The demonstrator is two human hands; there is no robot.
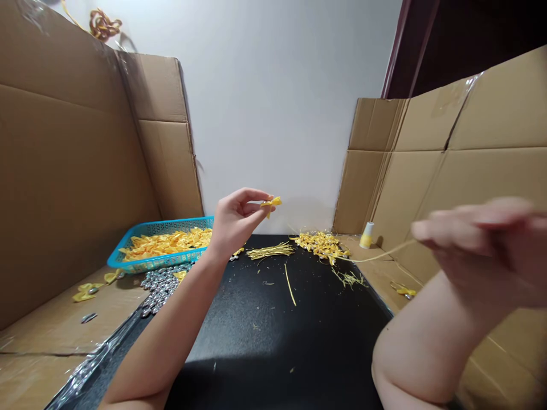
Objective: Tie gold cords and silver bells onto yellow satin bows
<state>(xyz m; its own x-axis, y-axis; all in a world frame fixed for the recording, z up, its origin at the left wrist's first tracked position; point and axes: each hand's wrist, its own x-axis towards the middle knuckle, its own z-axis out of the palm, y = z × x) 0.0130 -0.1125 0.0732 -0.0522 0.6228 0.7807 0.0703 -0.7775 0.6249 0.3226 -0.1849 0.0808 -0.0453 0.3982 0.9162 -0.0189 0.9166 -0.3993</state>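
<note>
My left hand point(239, 216) is raised above the far part of the black table, its thumb and fingers pinching a small yellow ribbon bow point(273, 201). My right hand point(478, 245), smeared by motion, is lifted at the right with its fingers closed. From its fingertips a thin yellow thread point(380, 255) slants down to the left, towards a heap of yellow bows point(320, 246) with shiny silver bits. Between the hands, lower down, lies a bundle of cut yellow ties point(270, 250). One single tie point(290, 285) rests apart nearer me.
A blue basket point(160, 263) of yellow ribbon pieces stands left, beside many silver beads point(160, 287). A thread spool point(366, 234) stands at the back right near thread scraps point(349, 279). Cardboard walls point(482, 188) flank the black table point(273, 341).
</note>
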